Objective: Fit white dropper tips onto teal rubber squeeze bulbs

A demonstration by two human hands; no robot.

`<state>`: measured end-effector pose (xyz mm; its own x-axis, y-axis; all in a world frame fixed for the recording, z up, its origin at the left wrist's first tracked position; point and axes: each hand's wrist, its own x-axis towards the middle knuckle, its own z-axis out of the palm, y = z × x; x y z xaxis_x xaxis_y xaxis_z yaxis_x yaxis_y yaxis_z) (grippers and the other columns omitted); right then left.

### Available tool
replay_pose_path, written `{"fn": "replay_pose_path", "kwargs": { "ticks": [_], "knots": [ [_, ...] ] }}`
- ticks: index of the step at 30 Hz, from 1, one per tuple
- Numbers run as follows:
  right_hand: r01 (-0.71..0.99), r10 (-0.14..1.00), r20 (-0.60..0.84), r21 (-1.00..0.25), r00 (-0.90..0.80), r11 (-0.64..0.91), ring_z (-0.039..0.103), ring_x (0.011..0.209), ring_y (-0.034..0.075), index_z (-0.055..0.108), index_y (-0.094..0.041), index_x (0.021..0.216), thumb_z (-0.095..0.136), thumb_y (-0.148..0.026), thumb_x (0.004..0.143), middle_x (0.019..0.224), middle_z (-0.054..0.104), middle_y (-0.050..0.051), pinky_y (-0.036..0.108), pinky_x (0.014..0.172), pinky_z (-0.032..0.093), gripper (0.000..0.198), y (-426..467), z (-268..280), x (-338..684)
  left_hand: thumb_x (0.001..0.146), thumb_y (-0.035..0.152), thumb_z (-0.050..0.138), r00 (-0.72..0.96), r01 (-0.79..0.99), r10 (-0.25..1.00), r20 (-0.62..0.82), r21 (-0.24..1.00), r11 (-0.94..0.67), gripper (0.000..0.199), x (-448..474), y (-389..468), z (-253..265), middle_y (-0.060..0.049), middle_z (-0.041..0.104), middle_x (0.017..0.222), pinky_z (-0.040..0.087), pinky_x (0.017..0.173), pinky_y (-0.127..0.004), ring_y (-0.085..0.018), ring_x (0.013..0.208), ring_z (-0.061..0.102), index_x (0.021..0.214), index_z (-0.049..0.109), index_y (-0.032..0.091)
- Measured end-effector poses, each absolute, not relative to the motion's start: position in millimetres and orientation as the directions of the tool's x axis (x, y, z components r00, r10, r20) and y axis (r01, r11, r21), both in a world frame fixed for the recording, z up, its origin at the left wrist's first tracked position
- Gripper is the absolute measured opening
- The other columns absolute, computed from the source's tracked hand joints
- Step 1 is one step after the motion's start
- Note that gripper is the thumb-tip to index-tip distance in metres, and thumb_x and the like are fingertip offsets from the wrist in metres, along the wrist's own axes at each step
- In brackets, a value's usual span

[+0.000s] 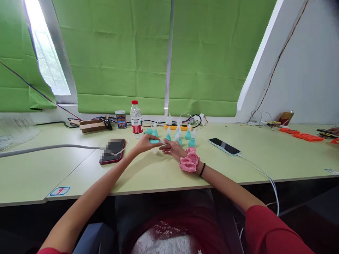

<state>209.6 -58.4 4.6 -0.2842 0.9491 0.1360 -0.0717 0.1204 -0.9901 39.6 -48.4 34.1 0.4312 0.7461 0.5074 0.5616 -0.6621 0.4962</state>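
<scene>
My left hand (145, 144) is closed around a teal squeeze bulb (155, 141), which lies on its side just above the table. At the bulb's right end is a clear nozzle (163, 142), pinched between the thumb and finger of my right hand (174, 149). Beyond my hands stand several similar teal bulbs with pale pointed nozzles, like nasal aspirators; the rightmost aspirator (192, 141) is upright. Another teal bulb (148, 131) lies behind my left hand. A small clear piece (155, 151) rests below the held bulb, partly hidden.
A red-capped bottle (137, 121) and a can (121, 120) stand behind, left of a yellow power strip (171, 127). A cabled phone (224, 146) lies right, a dark red-edged device (112, 151) left. Orange pieces (308, 136) and part of another person's hand (335, 131) are far right.
</scene>
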Motion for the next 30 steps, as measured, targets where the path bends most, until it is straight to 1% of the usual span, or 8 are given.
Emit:
{"fn": "replay_pose_path", "kwargs": {
  "ticks": [3,5,7,9,13,19,24,30],
  "knots": [
    [0.327,0.921,0.24,-0.882,-0.307,0.339,0.054,0.071,0.015,0.046,-0.012,0.111,0.042,-0.049,0.078,0.081,0.058,0.009,0.03,0.066,0.044,0.049,-58.0,0.0,205.9,0.063,0.047,0.058,0.339,0.453,0.852,0.399,0.724,-0.52,0.046,25.3,-35.9,35.4,-0.002,0.057,0.055,0.037,0.042,-0.021,-0.008,0.042,0.045,0.09,0.063,0.01],
    [0.621,0.84,0.414,-0.569,-0.35,0.539,0.051,0.083,0.019,0.043,-0.016,0.117,0.051,-0.047,0.073,0.091,0.054,0.009,0.031,0.071,0.041,0.054,-59.4,-4.5,200.7,0.062,0.045,0.06,0.32,0.366,0.882,0.345,0.814,-0.451,0.047,18.9,-29.4,32.8,-0.001,0.056,0.052,0.039,0.043,-0.021,-0.008,0.043,0.047,0.093,0.062,0.009],
    [0.734,0.75,0.466,-0.267,-0.469,0.625,0.047,0.093,0.021,0.041,-0.021,0.12,0.054,-0.043,0.071,0.098,0.05,0.008,0.031,0.074,0.039,0.055,-60.5,-8.9,194.2,0.06,0.041,0.062,0.318,0.316,0.9,0.299,0.861,-0.398,0.044,16.1,-25.3,29.6,-0.002,0.057,0.052,0.04,0.045,-0.021,-0.009,0.043,0.048,0.09,0.063,0.008],
    [0.758,0.735,0.429,-0.158,-0.525,0.633,0.048,0.092,0.02,0.048,-0.021,0.114,0.05,-0.038,0.075,0.099,0.049,0.008,0.03,0.073,0.039,0.042,-59.0,-12.3,189.3,0.058,0.038,0.064,0.317,0.302,0.911,0.265,0.882,-0.362,0.039,15.6,-23.5,27.5,-0.003,0.057,0.052,0.04,0.045,-0.022,-0.009,0.043,0.049,0.084,0.064,0.008],
    [0.714,0.75,0.433,-0.283,-0.501,0.64,0.052,0.075,0.013,0.059,-0.016,0.089,0.048,-0.022,0.074,0.085,0.054,0.004,0.025,0.068,0.04,0.019,-47.9,-16.5,192.8,0.056,0.032,0.066,0.345,0.267,0.913,0.22,0.909,-0.32,0.033,15.5,-24.8,28.0,-0.004,0.06,0.054,0.042,0.048,-0.022,-0.01,0.046,0.052,0.078,0.063,0.007],
    [0.483,0.742,0.633,-0.589,-0.221,0.647,0.051,0.056,0.009,0.05,-0.017,0.067,0.054,-0.014,0.06,0.068,0.054,-0.001,0.021,0.055,0.042,0.009,-42.2,-14.9,203.6,0.056,0.031,0.067,0.539,0.232,0.837,0.098,0.938,-0.259,0.033,12.0,-24.5,26.1,-0.006,0.062,0.063,0.043,0.051,-0.023,-0.01,0.05,0.052,0.08,0.063,0.009],
    [0.13,0.805,0.59,-0.794,-0.07,0.593,0.057,0.061,0.01,0.048,-0.018,0.083,0.065,-0.023,0.054,0.074,0.057,-0.001,0.022,0.058,0.047,0.034,-52.4,-5.7,193.3,0.056,0.037,0.067,0.54,0.22,0.838,0.077,0.948,-0.229,0.032,11.4,-19.4,17.8,-0.006,0.061,0.061,0.04,0.046,-0.022,-0.009,0.047,0.05,0.071,0.065,0.008],
    [-0.086,0.867,0.473,-0.881,-0.158,0.465,0.062,0.066,0.016,0.051,-0.015,0.066,0.074,-0.024,0.041,0.072,0.063,0.002,0.029,0.066,0.051,0.035,-49.3,-3.9,197.0,0.056,0.037,0.067,0.581,0.179,0.804,0.127,0.943,-0.279,0.029,10.1,-20.0,14.7,-0.006,0.059,0.057,0.035,0.044,-0.021,-0.008,0.045,0.047,0.064,0.065,0.009]
  ]
}}
